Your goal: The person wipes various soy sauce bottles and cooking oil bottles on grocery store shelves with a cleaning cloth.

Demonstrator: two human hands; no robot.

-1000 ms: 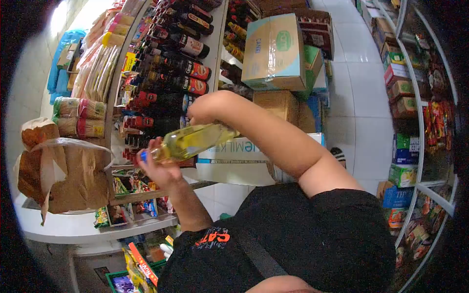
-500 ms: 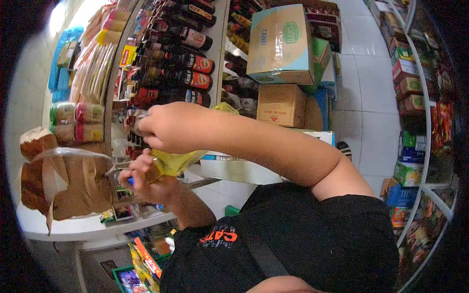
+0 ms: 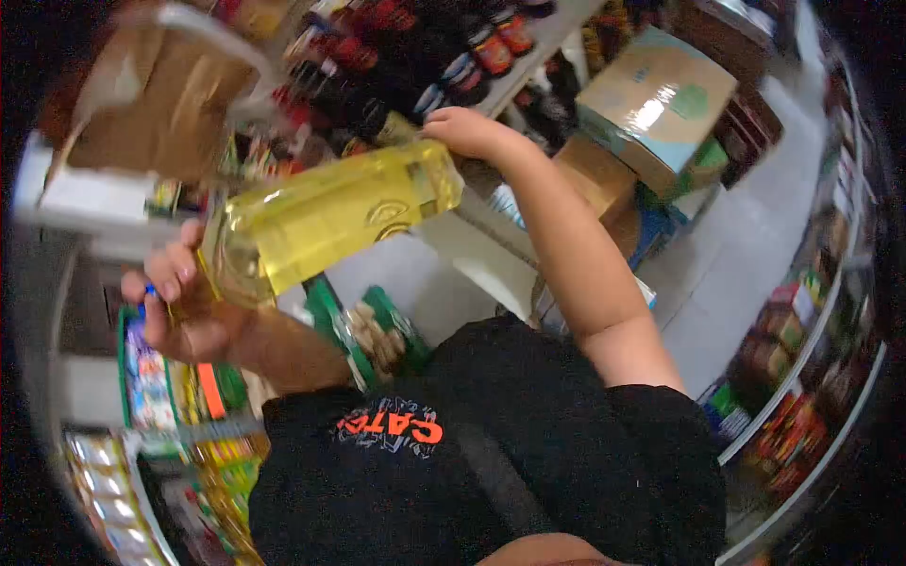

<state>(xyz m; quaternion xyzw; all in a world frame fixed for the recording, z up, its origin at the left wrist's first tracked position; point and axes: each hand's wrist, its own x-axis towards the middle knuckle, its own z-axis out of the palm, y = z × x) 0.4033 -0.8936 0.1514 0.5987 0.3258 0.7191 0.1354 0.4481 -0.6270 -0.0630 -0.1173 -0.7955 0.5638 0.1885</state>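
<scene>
A large clear bottle of yellow oil (image 3: 330, 217) lies tilted across my view, its narrow neck end at the left and its base up at the right. My left hand (image 3: 184, 311) is closed around the neck end, with a small blue piece, perhaps the cap, showing between the fingers. At the base end, my right hand (image 3: 462, 132) reaches over from the right. Its fingers are largely hidden and blurred, so whether it grips the bottle does not show.
Dark sauce bottles (image 3: 491, 52) line a shelf at the top. Cardboard boxes (image 3: 656, 108) are stacked at the upper right. A brown paper bag (image 3: 160, 104) sits at the upper left. Green-edged baskets (image 3: 377, 330) are below the bottle, and packed shelves (image 3: 793, 415) run along the right.
The view has swung and tilted. The oil bottle, mostly hidden behind my right arm before, is now raised into plain sight. My right hand has moved away from my left, toward the base.
</scene>
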